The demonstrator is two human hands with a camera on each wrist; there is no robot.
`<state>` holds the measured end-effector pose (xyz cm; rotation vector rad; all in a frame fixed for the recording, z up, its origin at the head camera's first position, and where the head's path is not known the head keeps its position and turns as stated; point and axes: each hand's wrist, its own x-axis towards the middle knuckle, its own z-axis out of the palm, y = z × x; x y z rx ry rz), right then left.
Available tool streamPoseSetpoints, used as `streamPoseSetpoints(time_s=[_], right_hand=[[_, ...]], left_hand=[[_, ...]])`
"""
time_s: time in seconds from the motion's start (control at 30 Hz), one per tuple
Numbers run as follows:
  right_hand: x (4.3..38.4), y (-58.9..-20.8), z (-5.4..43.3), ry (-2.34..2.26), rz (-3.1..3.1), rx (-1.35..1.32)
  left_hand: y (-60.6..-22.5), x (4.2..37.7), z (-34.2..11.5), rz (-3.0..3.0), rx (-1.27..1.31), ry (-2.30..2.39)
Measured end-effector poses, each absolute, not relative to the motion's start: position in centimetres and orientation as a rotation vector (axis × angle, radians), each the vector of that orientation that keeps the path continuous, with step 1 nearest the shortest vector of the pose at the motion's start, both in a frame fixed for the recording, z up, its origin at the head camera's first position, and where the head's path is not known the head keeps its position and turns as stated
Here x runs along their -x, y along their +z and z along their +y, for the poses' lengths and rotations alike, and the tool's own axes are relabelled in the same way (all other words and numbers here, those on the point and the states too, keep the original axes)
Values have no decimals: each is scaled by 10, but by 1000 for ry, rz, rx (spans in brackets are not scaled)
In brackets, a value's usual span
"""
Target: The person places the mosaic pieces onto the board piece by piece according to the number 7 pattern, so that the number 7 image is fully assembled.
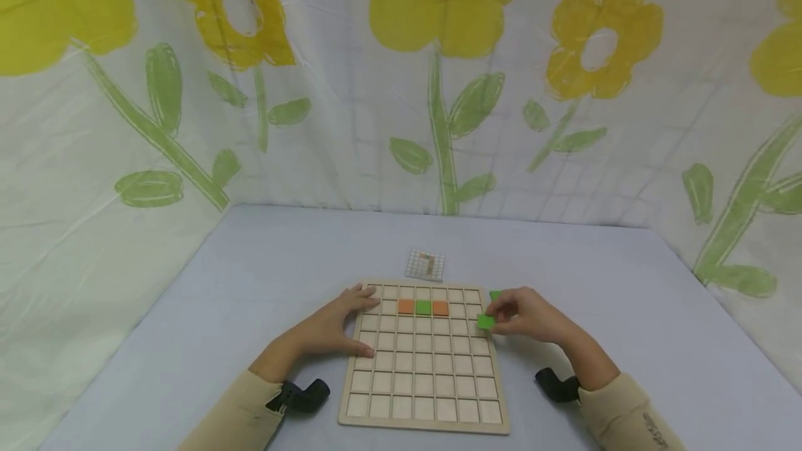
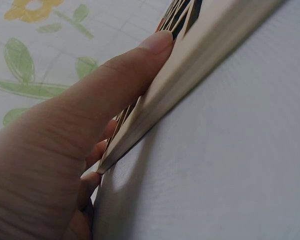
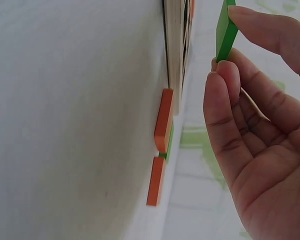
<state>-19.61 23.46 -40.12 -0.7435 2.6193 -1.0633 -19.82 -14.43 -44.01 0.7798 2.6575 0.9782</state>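
Note:
A light wooden grid board (image 1: 426, 426) lies on the table. Along its left side rests my left hand (image 1: 326, 329), fingers spread, thumb on the frame's edge in the left wrist view. Over the board's right edge my right hand (image 1: 529, 315) pinches a green square tile (image 1: 485, 321) between thumb and fingers. That tile (image 3: 227, 32) stands tilted in the right wrist view. In the board's second row from the far side sit an orange tile (image 1: 406, 307), a green tile (image 1: 423, 307) and another orange tile (image 1: 441, 308), side by side.
Beyond the board lies a small card (image 1: 425, 264) with a printed grid pattern. Right of the board, loose on the table, are two orange tiles (image 3: 164, 120) and a green tile (image 1: 495, 294), mostly behind my right hand in the head view. A flowered curtain (image 1: 338, 124) hangs behind the table.

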Motion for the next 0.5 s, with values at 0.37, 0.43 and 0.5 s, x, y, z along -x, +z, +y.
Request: streamPoseSetpoints(time_s=[0.37,0.43,0.5], right_hand=[[200,-396,212,-1079,2575,778],[200,-395,209,-1083,2569,790],[201,-395,205,-1081,2566,791]], left_hand=[[-439,197,-143,2656,-782,981],[-439,197,-143,2658,-778,978],[-440,198,-144,2660,-774,975]])
